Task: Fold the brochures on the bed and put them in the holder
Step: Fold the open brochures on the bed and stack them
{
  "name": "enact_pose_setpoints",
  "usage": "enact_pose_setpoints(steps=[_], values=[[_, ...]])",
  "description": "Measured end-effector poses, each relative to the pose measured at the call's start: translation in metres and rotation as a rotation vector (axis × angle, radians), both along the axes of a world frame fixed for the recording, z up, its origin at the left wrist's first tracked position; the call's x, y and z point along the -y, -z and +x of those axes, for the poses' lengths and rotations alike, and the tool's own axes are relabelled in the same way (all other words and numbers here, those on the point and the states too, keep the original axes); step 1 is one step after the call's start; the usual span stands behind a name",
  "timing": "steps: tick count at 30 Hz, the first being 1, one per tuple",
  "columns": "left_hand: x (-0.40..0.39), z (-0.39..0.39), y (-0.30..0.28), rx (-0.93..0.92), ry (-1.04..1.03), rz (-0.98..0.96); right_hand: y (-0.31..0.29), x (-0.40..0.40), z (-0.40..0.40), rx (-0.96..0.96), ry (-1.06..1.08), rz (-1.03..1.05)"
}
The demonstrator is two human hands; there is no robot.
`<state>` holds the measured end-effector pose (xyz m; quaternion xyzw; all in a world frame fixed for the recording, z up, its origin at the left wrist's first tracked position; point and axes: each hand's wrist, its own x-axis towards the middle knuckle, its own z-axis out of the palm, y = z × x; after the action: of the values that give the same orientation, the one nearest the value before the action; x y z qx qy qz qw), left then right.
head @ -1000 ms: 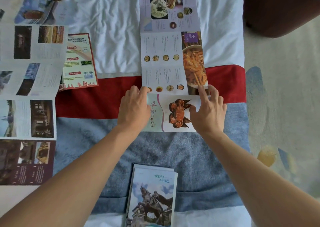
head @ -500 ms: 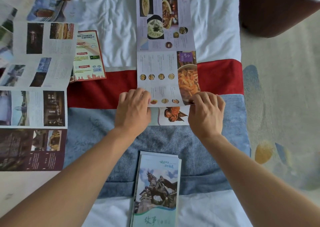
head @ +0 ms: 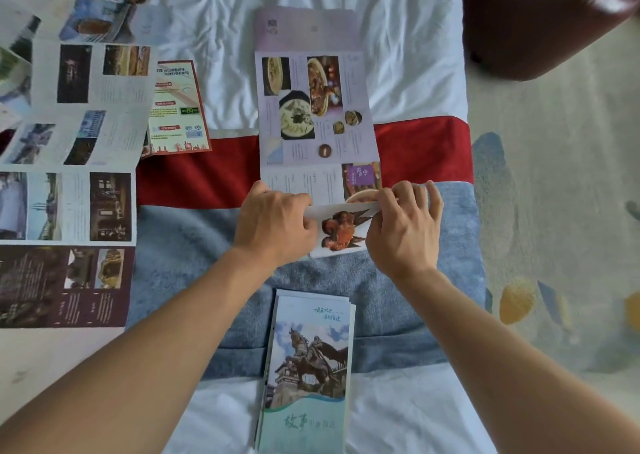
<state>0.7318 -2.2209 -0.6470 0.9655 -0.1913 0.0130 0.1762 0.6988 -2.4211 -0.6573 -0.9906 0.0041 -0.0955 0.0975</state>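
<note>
1. One view only is being given, from a head-worn camera.
2. The bed (head: 214,10) is being looked down on steeply, from close above.
3. Both forearms are being seen entering from the bottom edge, with floor (head: 554,176) being taken in at right.

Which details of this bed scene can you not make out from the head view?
- Food brochure: its near fold, covered by left hand and right hand.
- Horse-statue brochure: bottom cut off by the frame edge.
- Large unfolded brochure: left part cut off.
- The holder: not in view.
</note>
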Motion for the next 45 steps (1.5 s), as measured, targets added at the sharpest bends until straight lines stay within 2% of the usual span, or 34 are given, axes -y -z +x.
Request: enact_pose_setpoints(steps=[4, 9, 17, 21, 27, 31, 36, 40, 43, 45], values=[[-0.002, 0.004, 0.004, -0.011, -0.029, -0.005, 0.001, 0.002, 0.006, -0.038, -0.002, 0.014], [-0.016, 0.024, 0.021, -0.015, -0.022, 0.114, 0.011, -0.001, 0.026, -0.158, -0.037, -0.020], [-0.026, 0.053, 0.043, -0.275, -0.042, 0.203, 0.036, -0.013, 0.060, -0.300, -0.072, -0.017], [-0.026, 0.060, 0.053, -0.348, -0.046, 0.135, 0.044, -0.020, 0.071, -0.362, -0.075, 0.028], [-0.034, 0.064, 0.060, -0.290, -0.092, -0.042, 0.052, -0.020, 0.077, -0.382, 0.012, 0.099], [-0.038, 0.062, 0.060, -0.257, -0.077, -0.114, 0.052, -0.020, 0.079, -0.314, 0.022, 0.091], [-0.041, 0.056, 0.060, -0.170, -0.080, -0.196, 0.049, -0.023, 0.075, -0.218, 0.072, 0.246], [-0.039, 0.051, 0.055, -0.124, -0.187, -0.305, 0.044, -0.024, 0.068, -0.189, 0.162, 0.374], [-0.038, 0.046, 0.053, -0.152, -0.171, -0.301, 0.039, -0.025, 0.062, -0.203, 0.307, 0.509], [-0.038, 0.042, 0.053, -0.195, -0.150, -0.262, 0.037, -0.024, 0.062, -0.232, 0.488, 0.624]])
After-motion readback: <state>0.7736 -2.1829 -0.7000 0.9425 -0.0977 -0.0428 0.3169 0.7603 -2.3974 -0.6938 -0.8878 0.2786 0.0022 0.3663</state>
